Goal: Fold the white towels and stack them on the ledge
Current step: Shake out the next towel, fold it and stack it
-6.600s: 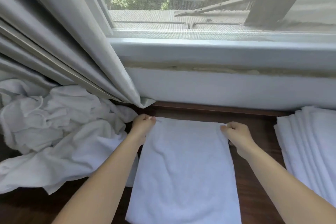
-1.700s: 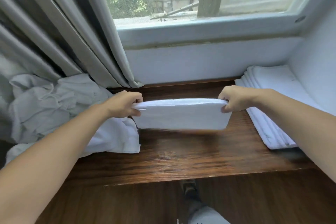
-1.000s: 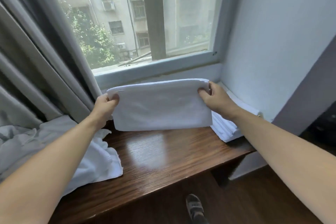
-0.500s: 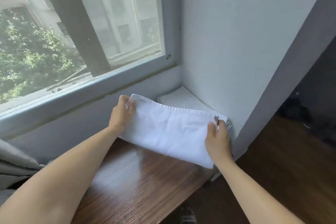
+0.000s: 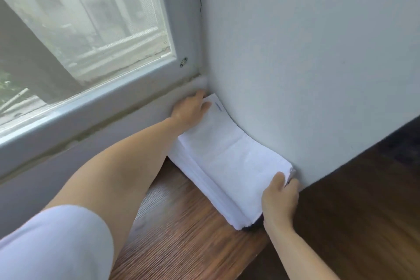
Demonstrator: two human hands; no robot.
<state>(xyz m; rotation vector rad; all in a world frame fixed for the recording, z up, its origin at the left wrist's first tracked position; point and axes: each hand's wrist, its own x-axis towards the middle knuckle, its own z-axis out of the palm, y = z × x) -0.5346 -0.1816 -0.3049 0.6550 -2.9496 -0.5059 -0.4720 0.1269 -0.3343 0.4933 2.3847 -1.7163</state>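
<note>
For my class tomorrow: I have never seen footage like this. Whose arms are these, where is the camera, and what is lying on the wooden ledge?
There is no machine here. The arms belong to a person wearing a wide-angle camera on the head, so you look forward and down at their own hands. On the wooden ledge, in the corner between the window and the white wall, lies a stack of folded white towels. The left hand touches the far end of the top towel. The right hand grips the near end, thumb on top. The white shape at lower left is the person's sleeve.

Home room: window (image 5: pixel 91 29), wooden ledge (image 5: pixel 181 234), plain white wall (image 5: pixel 306 52)
</note>
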